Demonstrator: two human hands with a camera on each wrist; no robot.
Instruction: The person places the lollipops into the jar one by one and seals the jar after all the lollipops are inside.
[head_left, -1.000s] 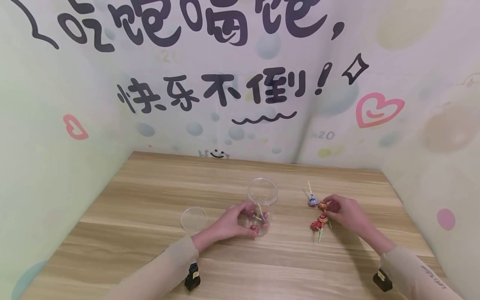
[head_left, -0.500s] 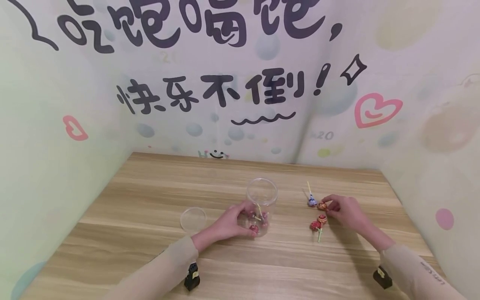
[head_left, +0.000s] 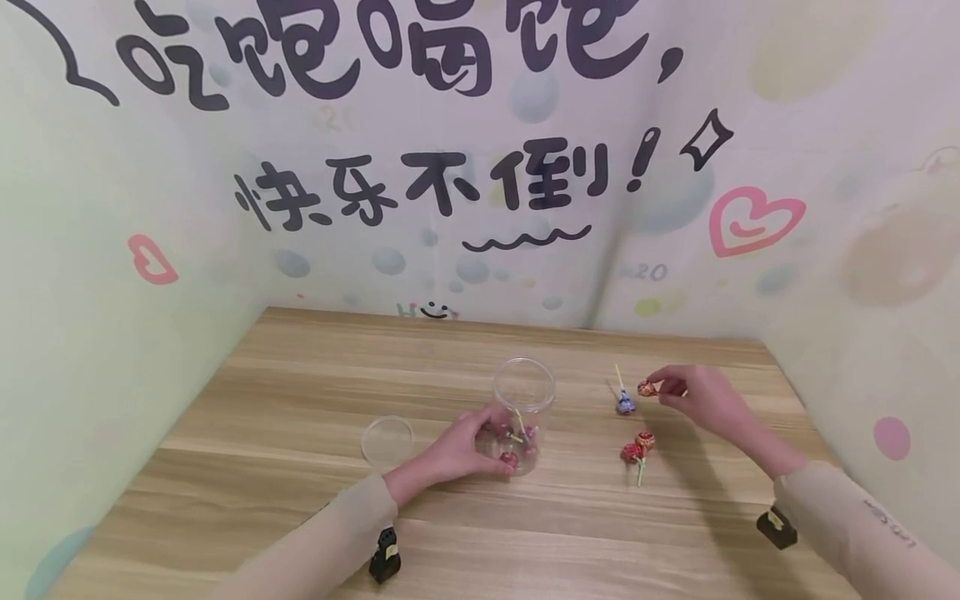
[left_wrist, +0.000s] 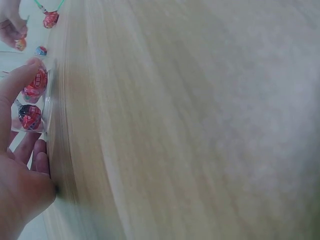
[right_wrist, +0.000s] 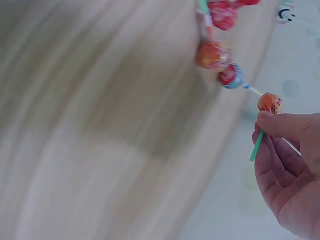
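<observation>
A clear plastic jar (head_left: 525,392) stands upright without its lid, several wrapped lollipops (left_wrist: 31,116) lying inside. My left hand (head_left: 457,446) grips the jar low down, thumb and fingers around its wall. Raised above the table, my right hand (head_left: 701,402) pinches an orange-wrapped lollipop (right_wrist: 270,103) just under its head; its green stick pokes out below the fingers in the right wrist view. Left of that hand lies a blue-wrapped lollipop (head_left: 626,404), its pale stick pointing away. Nearer the front, a red lollipop (head_left: 632,452) and another orange one (head_left: 645,440) lie side by side.
A round clear lid (head_left: 387,442) lies flat on the wooden table (head_left: 300,400), left of the jar. Behind the table rises a wall (head_left: 420,275) with printed lettering; further walls flank both sides.
My right hand has pinched the orange lollipop beside the blue one and lifted it up and away from the table. The left hand still grips the jar in place.
</observation>
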